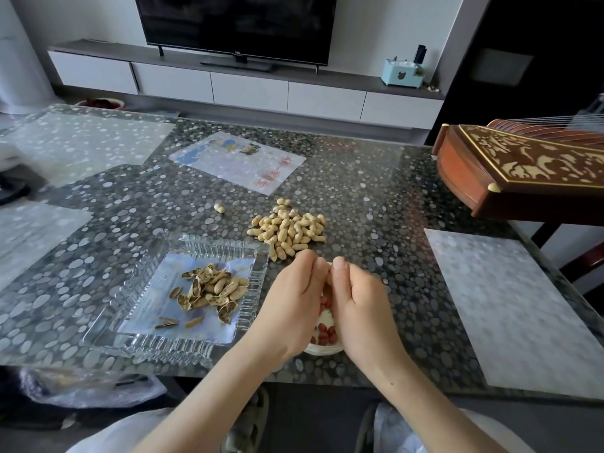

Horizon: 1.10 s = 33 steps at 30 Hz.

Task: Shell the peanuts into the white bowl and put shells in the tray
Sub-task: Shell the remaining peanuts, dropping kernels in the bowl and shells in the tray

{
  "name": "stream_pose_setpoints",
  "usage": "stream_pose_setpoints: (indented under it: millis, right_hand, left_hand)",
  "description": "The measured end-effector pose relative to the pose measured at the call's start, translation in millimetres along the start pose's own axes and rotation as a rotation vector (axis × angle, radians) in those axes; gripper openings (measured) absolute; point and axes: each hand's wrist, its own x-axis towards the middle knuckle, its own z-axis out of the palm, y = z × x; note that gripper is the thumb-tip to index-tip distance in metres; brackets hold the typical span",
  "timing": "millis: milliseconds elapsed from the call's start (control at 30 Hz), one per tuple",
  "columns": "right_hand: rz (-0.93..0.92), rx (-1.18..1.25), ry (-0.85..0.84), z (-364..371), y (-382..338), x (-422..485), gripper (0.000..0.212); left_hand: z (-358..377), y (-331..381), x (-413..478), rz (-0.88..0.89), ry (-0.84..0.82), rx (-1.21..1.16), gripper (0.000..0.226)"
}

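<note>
In the lower middle your left hand (294, 299) and right hand (356, 302) meet thumb to thumb, fingers curled in; what they pinch I cannot tell, and they hide most of the white bowl (322, 350) with its red kernels (327, 333). Left of them the glass tray (147, 348) holds shells (212, 289); the peanut pile (287, 230) lies just above, a wooden instrument (523, 178) at upper right.

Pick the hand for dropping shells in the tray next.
Left, probably. The left hand sits next to the glass tray; the right hand would have to cross the left hand and the white bowl.
</note>
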Motion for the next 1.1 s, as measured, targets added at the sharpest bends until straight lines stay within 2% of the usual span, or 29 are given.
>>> stream_pose_setpoints:
  millis: [267, 533, 667, 767, 933, 1000, 1033, 1100]
  right_hand:
    - [0.125, 0.034, -0.024, 7.1, 2.3, 2.0, 0.044]
    - [0.311, 0.046, -0.072, -0.8, -0.7, 10.2, 0.052]
    - [0.440, 0.141, -0.179, -6.9, -0.5, 12.5, 0.049]
    - [0.619, 0.358, -0.239, -14.3, -6.4, 14.9, 0.038]
    - [0.692, 0.570, -0.324, -23.8, -3.3, 20.1, 0.043]
    - [0.653, 0.467, -0.306, -26.9, -0.8, 21.4, 0.043]
    - [0.583, 0.322, -0.295, -28.7, 1.0, 21.6, 0.046]
    - [0.360, -0.060, -0.277, -32.0, 5.8, 21.9, 0.055]
  left_hand:
    - [8.3, -5.6, 1.9, -0.055, 0.052, 0.165, 0.036]
    - [2.9, -8.0, 2.9, -0.100, 0.023, 0.156, 0.033]
    - [-1.6, -11.7, 5.1, -0.215, -0.054, -0.102, 0.034]
    - [-3.5, -11.1, 6.2, -0.342, -0.093, -0.319, 0.030]
    - [-6.3, -4.1, 5.8, -0.411, -0.150, -0.588, 0.030]
    - [-10.1, -3.0, 6.3, -0.426, -0.139, -0.604, 0.031]
    - [-11.9, -3.7, 6.8, -0.405, -0.121, -0.540, 0.031]
    - [-15.9, -5.4, 7.6, -0.306, -0.072, -0.258, 0.034]
